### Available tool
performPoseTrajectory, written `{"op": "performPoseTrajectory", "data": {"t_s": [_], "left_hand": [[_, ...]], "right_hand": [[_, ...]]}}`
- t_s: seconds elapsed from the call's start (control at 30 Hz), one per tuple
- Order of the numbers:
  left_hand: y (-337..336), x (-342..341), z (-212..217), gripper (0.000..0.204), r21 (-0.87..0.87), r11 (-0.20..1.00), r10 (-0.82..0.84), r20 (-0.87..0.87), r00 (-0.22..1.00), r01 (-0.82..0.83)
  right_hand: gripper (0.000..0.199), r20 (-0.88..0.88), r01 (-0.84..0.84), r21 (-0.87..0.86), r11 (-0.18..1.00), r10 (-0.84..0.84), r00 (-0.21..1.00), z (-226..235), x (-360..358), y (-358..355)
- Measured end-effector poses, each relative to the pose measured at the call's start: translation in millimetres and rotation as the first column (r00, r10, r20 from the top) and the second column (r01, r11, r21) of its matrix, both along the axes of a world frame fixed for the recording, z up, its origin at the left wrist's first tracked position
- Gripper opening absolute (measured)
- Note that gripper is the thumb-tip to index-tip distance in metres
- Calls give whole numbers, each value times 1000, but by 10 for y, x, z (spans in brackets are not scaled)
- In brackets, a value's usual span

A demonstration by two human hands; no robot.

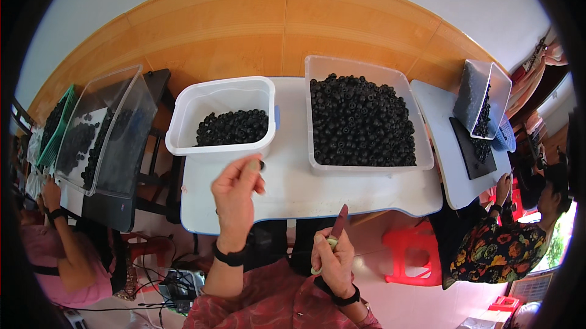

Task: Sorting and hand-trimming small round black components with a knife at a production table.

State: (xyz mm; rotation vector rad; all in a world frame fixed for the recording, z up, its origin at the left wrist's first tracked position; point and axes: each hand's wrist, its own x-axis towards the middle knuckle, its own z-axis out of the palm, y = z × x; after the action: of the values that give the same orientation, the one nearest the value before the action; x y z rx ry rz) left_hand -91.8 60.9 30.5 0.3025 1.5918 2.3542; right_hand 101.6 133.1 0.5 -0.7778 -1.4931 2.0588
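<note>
My left hand [235,198] is raised at the front edge of the white table, just below a white tub [188,106]. Its thumb and fingers pinch a small round black part [262,165]. In my right hand [334,262], nearer my body, is a knife [339,221] with a pale green handle, its reddish-brown blade pointing up and away. Inside the white tub lies a heap of similar black ring-shaped parts [232,127]. A larger translucent bin [366,171] to its right is filled with many more [360,121].
Co-workers sit on both sides, a hand [51,193] at the left and another hand [503,188] at the right. Clear bins of black parts stand on their tables [448,173]. A red stool [415,256] and a tangle of cables [162,277] are on the floor.
</note>
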Motion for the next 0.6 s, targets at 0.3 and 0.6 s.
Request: {"op": "performPoseTrajectory", "data": {"t_s": [0.3, 0.6], "left_hand": [[496, -393, 112, 21, -258, 806, 175, -756, 631, -533], [1242, -73, 280, 2, -530, 730, -471, -848, 244, -432]], "right_hand": [[4, 34, 18, 52, 999, -19, 999, 4, 3, 70], [8, 42, 37, 76, 996, -40, 998, -55, 30, 105]]}}
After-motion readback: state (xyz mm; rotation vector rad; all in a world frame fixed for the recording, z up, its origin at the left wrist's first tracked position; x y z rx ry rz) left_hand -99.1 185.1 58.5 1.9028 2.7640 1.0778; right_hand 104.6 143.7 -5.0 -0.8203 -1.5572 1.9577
